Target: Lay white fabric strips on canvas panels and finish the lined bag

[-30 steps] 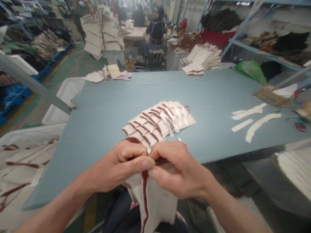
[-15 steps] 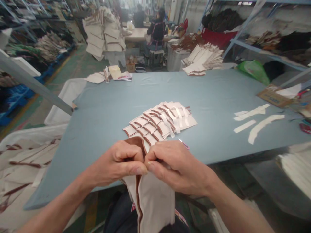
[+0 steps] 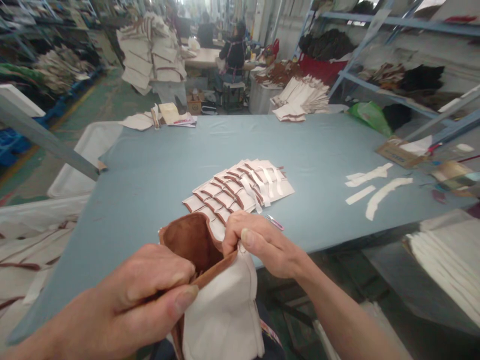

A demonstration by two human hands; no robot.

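Both my hands hold one fabric piece [image 3: 221, 310], white outside with a brown lining and brown trim. My left hand [image 3: 138, 295] pinches its near edge between thumb and fingers. My right hand [image 3: 258, 240] grips the far edge, fingers curled. Held apart, the piece shows its brown inside [image 3: 189, 240]. It hangs over the near edge of the blue-grey table [image 3: 150, 175]. Just beyond my hands lies a fanned stack of similar white-and-brown pieces [image 3: 238, 190].
White fabric strips [image 3: 375, 192] lie at the table's right, a cardboard box [image 3: 397, 154] beyond them. Stacks of pieces [image 3: 300, 97] and papers [image 3: 168, 115] sit at the far edge. A seated person [image 3: 232, 55] works further back. Shelves line the right; white fabric [image 3: 33, 240] hangs at left.
My hands were pressed together on the folded piece; now they have pulled apart, the left hand coming toward me, so the piece has opened and its brown lining shows.
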